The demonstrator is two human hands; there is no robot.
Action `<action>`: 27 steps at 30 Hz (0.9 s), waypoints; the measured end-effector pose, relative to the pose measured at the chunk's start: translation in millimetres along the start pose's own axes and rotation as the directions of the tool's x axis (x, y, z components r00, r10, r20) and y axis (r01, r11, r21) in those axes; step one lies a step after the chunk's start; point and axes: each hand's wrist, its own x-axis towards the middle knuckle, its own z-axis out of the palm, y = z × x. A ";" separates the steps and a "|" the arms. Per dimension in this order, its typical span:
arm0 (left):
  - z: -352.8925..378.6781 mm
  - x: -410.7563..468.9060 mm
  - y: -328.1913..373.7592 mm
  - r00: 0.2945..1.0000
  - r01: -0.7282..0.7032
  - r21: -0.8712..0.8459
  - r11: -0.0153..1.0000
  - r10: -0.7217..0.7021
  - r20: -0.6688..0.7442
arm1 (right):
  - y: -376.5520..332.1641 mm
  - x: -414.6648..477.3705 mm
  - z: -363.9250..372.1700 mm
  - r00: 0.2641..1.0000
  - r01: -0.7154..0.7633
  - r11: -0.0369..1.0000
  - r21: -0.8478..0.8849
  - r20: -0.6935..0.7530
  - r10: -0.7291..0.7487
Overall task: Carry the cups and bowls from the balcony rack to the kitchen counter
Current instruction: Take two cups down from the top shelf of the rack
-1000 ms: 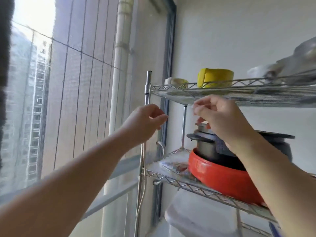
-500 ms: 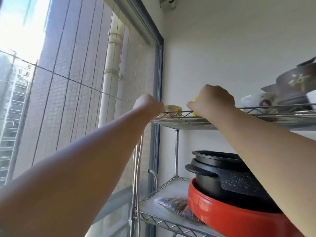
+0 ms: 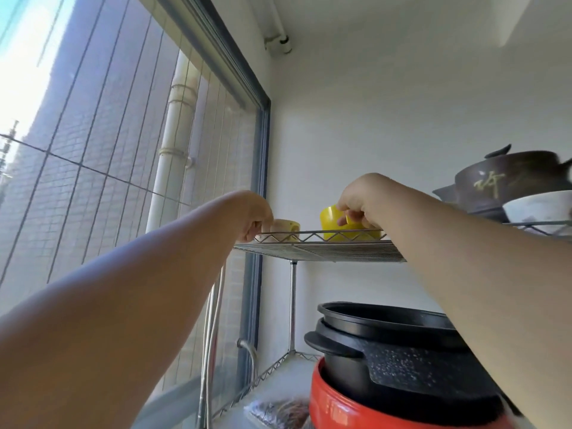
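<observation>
While both arms stretch up toward the top tier of the wire rack (image 3: 318, 249), worth weighing which cup lies under which hand; left to right, then. Left hand (image 3: 255, 218), centre-left of the frame, curled at the shelf's left corner, knuckles touching or just beside the pale cream cup (image 3: 286, 228); cannot tell whether fingers grip the cup or only the rim wire, since hidden behind the knuckles. Cream cup seated on the top tier, upright, just right of that hand. Further right, yellow cup (image 3: 332, 222) also upright on the same tier, near but apart from the cream one; right hand (image 3: 360, 201) closed over its right side and upper rim, fingers pinching there, so apparently grasping it. Each cup nearest its own hand; likely a straight lift over the raised rim wire. At the right edge, a white bowl (image 3: 540, 207) and a brown clay pot (image 3: 507, 181); below, a black pot (image 3: 399, 351) nested in a red pan (image 3: 371, 410).
</observation>
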 end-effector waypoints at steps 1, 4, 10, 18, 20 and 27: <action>0.2 -2.0 1.3 1.000 0.017 -0.050 0.999 -0.016 0.018 | 1.7 -1.4 -1.7 0.999 -0.018 0.998 0.062 0.044 0.016; 0.9 -6.4 4.5 0.993 0.059 -0.142 0.988 -0.043 0.114 | 1.2 -8.6 -3.5 0.990 -0.104 0.986 0.129 0.111 0.090; 1.0 -5.6 9.0 0.989 0.078 -0.275 0.958 -0.040 0.139 | 5.0 -21.9 -8.6 0.974 -0.205 0.964 0.171 0.133 0.184; 6.8 -6.4 5.1 0.996 0.009 -0.486 0.874 0.036 0.085 | 7.2 -31.2 3.8 0.998 -0.059 0.913 0.403 0.057 0.040; 7.7 -6.8 3.6 0.998 -0.024 -0.514 0.857 0.048 0.034 | 5.2 -33.4 3.7 1.000 -0.026 0.903 0.429 0.025 0.017; -2.9 -22.3 -2.0 0.989 -0.143 -0.670 0.729 0.128 -0.072 | -0.7 -54.2 -13.6 0.993 0.110 0.894 0.434 -0.084 -0.082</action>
